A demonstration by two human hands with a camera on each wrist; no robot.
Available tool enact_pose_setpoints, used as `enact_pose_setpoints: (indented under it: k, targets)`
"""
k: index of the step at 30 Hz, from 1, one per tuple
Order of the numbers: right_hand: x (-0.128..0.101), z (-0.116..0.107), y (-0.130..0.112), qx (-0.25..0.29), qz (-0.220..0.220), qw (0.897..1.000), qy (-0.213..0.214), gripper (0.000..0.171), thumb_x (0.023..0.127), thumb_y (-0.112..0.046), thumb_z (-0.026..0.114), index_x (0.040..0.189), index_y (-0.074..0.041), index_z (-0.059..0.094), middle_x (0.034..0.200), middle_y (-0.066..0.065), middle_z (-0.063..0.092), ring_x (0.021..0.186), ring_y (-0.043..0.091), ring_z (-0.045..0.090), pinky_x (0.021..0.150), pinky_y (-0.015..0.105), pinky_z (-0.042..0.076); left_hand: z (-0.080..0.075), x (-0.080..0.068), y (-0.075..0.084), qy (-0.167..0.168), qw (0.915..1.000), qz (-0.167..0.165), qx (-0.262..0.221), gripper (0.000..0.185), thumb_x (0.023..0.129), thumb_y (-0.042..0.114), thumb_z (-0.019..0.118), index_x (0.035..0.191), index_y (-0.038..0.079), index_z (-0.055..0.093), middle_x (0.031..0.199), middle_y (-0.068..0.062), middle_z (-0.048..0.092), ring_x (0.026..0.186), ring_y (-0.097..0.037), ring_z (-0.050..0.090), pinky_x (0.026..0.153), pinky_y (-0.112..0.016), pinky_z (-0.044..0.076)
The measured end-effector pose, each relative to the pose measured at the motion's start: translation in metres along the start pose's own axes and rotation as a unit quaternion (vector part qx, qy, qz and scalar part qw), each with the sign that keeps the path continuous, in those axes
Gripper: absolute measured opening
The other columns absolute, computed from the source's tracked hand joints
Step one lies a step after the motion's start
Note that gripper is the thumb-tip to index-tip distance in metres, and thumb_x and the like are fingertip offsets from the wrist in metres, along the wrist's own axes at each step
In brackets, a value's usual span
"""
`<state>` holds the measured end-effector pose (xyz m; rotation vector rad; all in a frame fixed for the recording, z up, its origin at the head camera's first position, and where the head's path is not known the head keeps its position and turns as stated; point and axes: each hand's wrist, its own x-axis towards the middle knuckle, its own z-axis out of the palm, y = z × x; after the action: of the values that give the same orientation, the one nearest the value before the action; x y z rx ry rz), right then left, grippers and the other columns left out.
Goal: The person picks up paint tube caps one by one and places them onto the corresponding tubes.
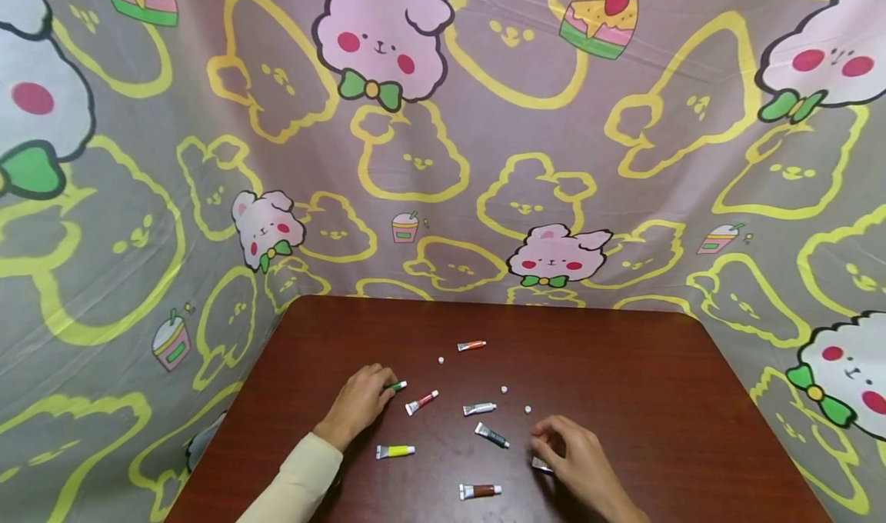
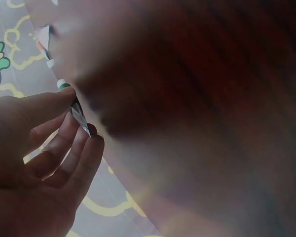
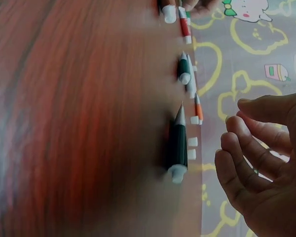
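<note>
Hands low over dark wood table (image 1: 664, 384), both near the front edge. My left hand (image 1: 360, 402) lies knuckles up, sleeve running back toward me, fingers curled round the green paint tube (image 1: 396, 386); wrist view shows the thumb and fingers (image 2: 81, 158) pinching its crimped end, white cap poking out past the thumb. My right hand (image 1: 577, 458) sits at the right, wrist bent, fingers loosely curved and apart, holding nothing; a small tube (image 1: 542, 465) lies just under its palm edge, contact cannot tell. Dark green tube (image 1: 492, 435) lies just left of that hand, flat on the table. Between my hands: red tube (image 1: 421, 402), silver tube (image 1: 479, 409), yellow tube (image 1: 395, 451), brown tube (image 1: 480, 491) nearest me. Orange tube (image 1: 471, 345) further back. Loose white caps (image 1: 504, 390) scattered near the silver tube. Cartoon-print cloth (image 1: 443, 161) hangs behind.
</note>
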<state>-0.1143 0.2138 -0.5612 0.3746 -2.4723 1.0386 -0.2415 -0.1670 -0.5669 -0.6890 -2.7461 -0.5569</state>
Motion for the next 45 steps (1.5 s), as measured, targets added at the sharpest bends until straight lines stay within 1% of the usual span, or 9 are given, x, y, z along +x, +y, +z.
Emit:
enact_pose_setpoints:
  k: [4,11,18,23,28,31,37,43,45]
  targets:
    - [-0.003,-0.003,0.005,-0.007,0.002,1.0,0.001,0.031,0.078,0.0,0.092,0.091,-0.022,0.074,0.082,-0.023,0.064,0.072,-0.01,0.054,0.062,0.026,0.05,0.0,-0.002,-0.002,-0.01,0.9998,-0.015,0.0,0.016,0.088,0.005,0.088,0.097,0.009,0.076,0.09,-0.003,0.07,0.087,-0.024,0.068,0.078,-0.043,0.059]
    - [-0.005,-0.009,0.01,-0.01,0.016,1.0,-0.001,0.029,0.078,-0.001,0.092,0.091,-0.02,0.074,0.081,-0.024,0.063,0.071,-0.009,0.053,0.062,0.025,0.049,-0.001,0.0,-0.005,0.007,0.9999,-0.008,-0.006,0.018,0.086,0.004,0.09,0.096,0.008,0.075,0.088,-0.002,0.068,0.085,-0.023,0.066,0.076,-0.044,0.059]
    - [-0.011,-0.015,0.016,-0.014,0.02,1.0,-0.003,0.028,0.079,-0.002,0.092,0.092,-0.019,0.075,0.081,-0.023,0.063,0.072,-0.01,0.054,0.062,0.023,0.049,-0.002,0.001,-0.006,-0.003,0.9997,-0.018,-0.014,0.018,0.086,0.006,0.09,0.097,0.009,0.076,0.089,-0.001,0.068,0.086,-0.021,0.066,0.077,-0.043,0.059]
    - [-0.015,-0.019,0.022,-0.02,0.025,0.999,0.001,0.027,0.08,-0.002,0.091,0.092,-0.019,0.074,0.08,-0.022,0.064,0.07,-0.009,0.055,0.061,0.022,0.048,-0.002,0.003,-0.007,0.0,0.9997,-0.014,-0.017,0.017,0.088,0.008,0.089,0.098,0.009,0.076,0.091,-0.002,0.07,0.088,-0.023,0.067,0.079,-0.045,0.059]
    - [-0.017,-0.025,0.027,-0.026,0.046,0.999,0.0,0.028,0.081,-0.003,0.091,0.092,-0.022,0.074,0.08,-0.024,0.063,0.069,-0.009,0.054,0.061,0.024,0.048,-0.003,0.006,-0.006,0.004,0.9998,-0.011,-0.017,0.015,0.089,0.008,0.089,0.098,0.009,0.077,0.092,-0.003,0.071,0.09,-0.025,0.068,0.081,-0.046,0.059]
    - [-0.018,-0.027,0.03,-0.034,0.046,0.998,0.003,0.028,0.081,-0.003,0.09,0.091,-0.023,0.073,0.08,-0.024,0.063,0.07,-0.009,0.054,0.061,0.024,0.048,-0.003,0.008,-0.005,0.005,0.9998,-0.01,-0.017,0.014,0.09,0.008,0.088,0.098,0.009,0.076,0.092,-0.004,0.07,0.09,-0.025,0.068,0.081,-0.046,0.06]
    - [-0.017,-0.031,0.036,-0.063,0.042,0.997,0.006,0.028,0.08,-0.004,0.091,0.089,-0.023,0.072,0.078,-0.025,0.06,0.069,-0.01,0.05,0.061,0.023,0.045,-0.003,0.015,-0.001,0.006,0.9998,-0.008,-0.019,0.013,0.092,0.011,0.087,0.099,0.01,0.076,0.094,-0.004,0.072,0.092,-0.026,0.069,0.084,-0.047,0.06]
    - [-0.012,-0.034,0.037,-0.076,0.071,0.995,-0.005,0.026,0.081,-0.006,0.091,0.087,-0.023,0.072,0.077,-0.023,0.06,0.07,-0.01,0.05,0.062,0.024,0.046,-0.001,0.024,0.004,-0.018,0.9992,-0.029,-0.022,0.013,0.095,0.016,0.085,0.103,0.01,0.077,0.099,-0.004,0.072,0.097,-0.025,0.069,0.086,-0.046,0.061]
    - [-0.01,-0.035,0.038,-0.081,0.082,0.993,-0.011,0.026,0.081,-0.007,0.091,0.087,-0.023,0.072,0.077,-0.022,0.06,0.07,-0.009,0.051,0.063,0.024,0.046,0.0,0.028,0.006,-0.022,0.9992,-0.026,-0.019,0.013,0.095,0.017,0.085,0.104,0.01,0.077,0.099,-0.004,0.072,0.097,-0.025,0.069,0.086,-0.046,0.061]
